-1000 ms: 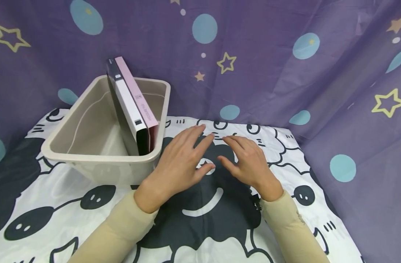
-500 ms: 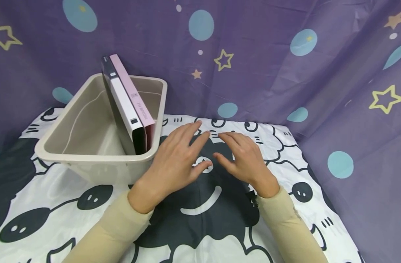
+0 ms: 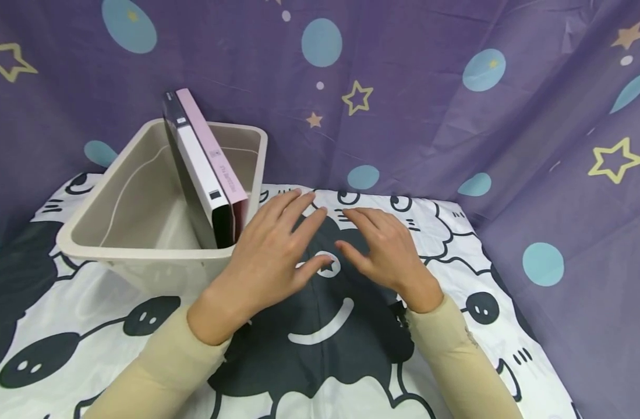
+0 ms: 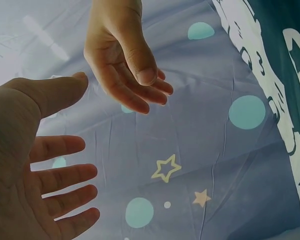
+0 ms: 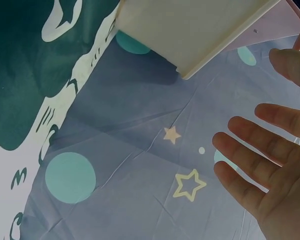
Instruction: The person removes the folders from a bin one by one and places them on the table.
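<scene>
My left hand [image 3: 269, 253] is held above the printed cloth, fingers spread and slightly bent, holding nothing. Beside it on the right, my right hand [image 3: 390, 250] hovers palm down with relaxed fingers and nothing in them; the two hands do not touch. In the left wrist view the left hand [image 4: 45, 165] shows an empty palm, and the right hand [image 4: 122, 55] is opposite. The right wrist view shows the right hand [image 5: 270, 165] with its fingers apart. Just left of my left hand stands a beige bin [image 3: 141, 253], its front right corner partly hidden by that hand.
Inside the bin, a black and white binder [image 3: 199, 169] and a pink one [image 3: 215, 148] lean side by side, their tops above the rim. A black and white cartoon cloth [image 3: 320, 361] covers the surface. Behind and to the right hangs a purple curtain [image 3: 414, 116].
My left hand has moved a little left, now overlapping the bin's corner in view. The right hand has shifted slightly left. The bin and binders also appear slightly further left as the head view shifted.
</scene>
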The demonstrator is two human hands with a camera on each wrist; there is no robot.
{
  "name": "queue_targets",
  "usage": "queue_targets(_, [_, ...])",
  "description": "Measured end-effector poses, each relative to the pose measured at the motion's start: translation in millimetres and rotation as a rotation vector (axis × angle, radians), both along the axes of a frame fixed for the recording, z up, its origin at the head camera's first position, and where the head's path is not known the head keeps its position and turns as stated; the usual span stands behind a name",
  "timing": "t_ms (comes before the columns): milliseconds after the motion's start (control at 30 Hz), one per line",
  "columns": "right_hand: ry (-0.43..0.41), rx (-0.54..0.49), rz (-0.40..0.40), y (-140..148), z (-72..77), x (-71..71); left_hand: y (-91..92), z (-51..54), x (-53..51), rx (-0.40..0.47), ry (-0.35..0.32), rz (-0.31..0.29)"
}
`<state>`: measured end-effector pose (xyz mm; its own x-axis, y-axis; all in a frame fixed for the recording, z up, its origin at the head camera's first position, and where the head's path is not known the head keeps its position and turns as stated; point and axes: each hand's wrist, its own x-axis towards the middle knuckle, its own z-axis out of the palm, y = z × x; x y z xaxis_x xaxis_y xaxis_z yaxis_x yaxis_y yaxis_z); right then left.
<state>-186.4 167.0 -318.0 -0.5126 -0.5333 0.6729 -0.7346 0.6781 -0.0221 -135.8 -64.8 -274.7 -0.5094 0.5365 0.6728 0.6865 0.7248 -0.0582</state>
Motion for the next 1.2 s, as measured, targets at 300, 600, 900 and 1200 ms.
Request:
queue_targets(300, [0.001,0.014,0.009,-5.1,5.6,-0.7,-11.9,8.1,2.6,0.013,0.036,-0.013])
queue_targets(600, [-0.002,0.034,0.017,-9.7,11.3,-2.9,-19.0,17.3,10.6,0.116,0.096,-0.072])
queue_targets(900, [0.012,0.027,0.044,-19.4,17.8,-5.7,-29.2,28.9,16.8,0.157,0.135,-0.086])
queue_targets(1200, [0.033,0.017,0.066,-30.8,23.1,-7.4,-42.7,36.6,19.0,0.220,0.151,-0.039])
